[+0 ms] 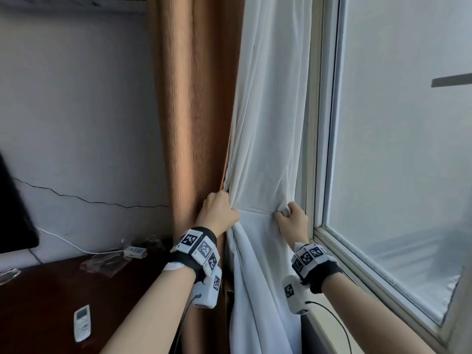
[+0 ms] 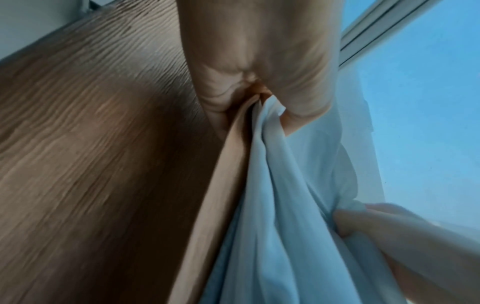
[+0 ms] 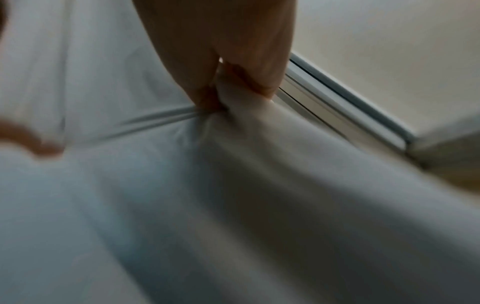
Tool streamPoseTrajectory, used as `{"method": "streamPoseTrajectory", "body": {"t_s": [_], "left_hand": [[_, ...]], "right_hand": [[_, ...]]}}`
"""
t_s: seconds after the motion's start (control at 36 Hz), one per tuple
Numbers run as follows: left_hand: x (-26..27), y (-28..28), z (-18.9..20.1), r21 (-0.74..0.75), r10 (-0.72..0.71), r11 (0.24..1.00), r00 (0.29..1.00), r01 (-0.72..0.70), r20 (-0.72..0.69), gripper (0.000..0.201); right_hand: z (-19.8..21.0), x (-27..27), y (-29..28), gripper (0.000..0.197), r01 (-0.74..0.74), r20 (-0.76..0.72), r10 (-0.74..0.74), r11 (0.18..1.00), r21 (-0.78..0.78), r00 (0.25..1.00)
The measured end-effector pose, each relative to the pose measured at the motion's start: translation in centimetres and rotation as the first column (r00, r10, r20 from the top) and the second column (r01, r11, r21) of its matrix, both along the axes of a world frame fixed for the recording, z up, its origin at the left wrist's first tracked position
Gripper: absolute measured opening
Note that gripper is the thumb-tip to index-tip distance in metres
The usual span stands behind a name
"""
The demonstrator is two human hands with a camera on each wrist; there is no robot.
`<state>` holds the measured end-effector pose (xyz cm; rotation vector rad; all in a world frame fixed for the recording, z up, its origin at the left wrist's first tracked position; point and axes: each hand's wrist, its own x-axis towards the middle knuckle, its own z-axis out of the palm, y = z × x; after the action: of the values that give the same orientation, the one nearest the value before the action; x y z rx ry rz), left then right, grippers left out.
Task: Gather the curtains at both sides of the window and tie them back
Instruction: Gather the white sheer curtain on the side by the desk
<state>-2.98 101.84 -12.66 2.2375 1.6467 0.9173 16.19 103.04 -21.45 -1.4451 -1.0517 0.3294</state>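
The window (image 1: 408, 139) stands just right of the right hand (image 1: 292, 221), a pale wall (image 1: 76, 98) and dark desk (image 1: 51, 290) lie left of the left hand (image 1: 217, 210). The brown curtain (image 1: 189, 123) hangs behind the left hand; the white curtain (image 1: 270, 123) is stretched taut between both fists (each clenched on a bunched fold). A remote (image 1: 82, 323) lies on the desk below the left forearm

Tan and white curtains by a pale window

Ribbed tan-brown fabric curtain (image 1: 194, 103) hangs at nine o'clock of the plain white sheer curtain (image 1: 270, 129); black-and-white checked marker wristbands (image 1: 201, 249); dark brown wooden desk (image 1: 51, 290); white remote control (image 1: 82, 322).
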Motion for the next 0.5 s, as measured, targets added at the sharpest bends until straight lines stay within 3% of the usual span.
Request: {"method": "streamPoseTrajectory", "body": {"t_s": [0.03, 0.11, 0.19, 0.28, 0.39, 0.44, 0.5], "left_hand": [[0.2, 0.0, 0.0, 0.005, 0.001, 1.000, 1.000, -0.001, -0.006, 0.009], [0.3, -0.2, 0.0, 0.023, 0.008, 1.000, 1.000, -0.008, -0.017, 0.008], [0.3, -0.1, 0.0, 0.038, 0.014, 0.999, 1.000, -0.013, -0.028, 0.007], [0.2, -0.1, -0.1, 0.042, 0.013, 0.999, 1.000, -0.011, -0.028, 0.009], [0.0, 0.0, -0.1, 0.070, 0.039, 0.997, 0.999, -0.037, -0.036, 0.015], [0.0, 0.2, -0.1, 0.090, 0.070, 0.994, 0.996, -0.065, -0.050, 0.018], [0.0, 0.4, -0.1, 0.113, 0.105, 0.989, 0.993, -0.098, -0.060, 0.020]], "right_hand": [[0.2, 0.0, 0.2, 0.009, -0.006, -0.056, 0.005, 1.000, -0.019, 0.998], [0.7, 0.6, 0.9, 0.037, -0.130, -0.286, 0.102, 0.989, -0.077, 0.953], [1.5, 0.8, 1.1, 0.032, -0.235, -0.284, 0.202, 0.968, -0.087, 0.937], [2.2, 0.5, 0.8, 0.031, -0.211, -0.089, 0.203, 0.974, -0.086, 0.975], [2.5, 1.0, 1.0, 0.052, -0.025, 0.153, 0.030, 0.999, -0.031, 0.988], [2.8, 0.9, 0.7, 0.056, 0.069, 0.317, -0.044, 0.995, -0.068, 0.948], [3.0, 0.6, -0.2, 0.056, 0.198, 0.582, -0.112, 0.976, -0.087, 0.806]]}}
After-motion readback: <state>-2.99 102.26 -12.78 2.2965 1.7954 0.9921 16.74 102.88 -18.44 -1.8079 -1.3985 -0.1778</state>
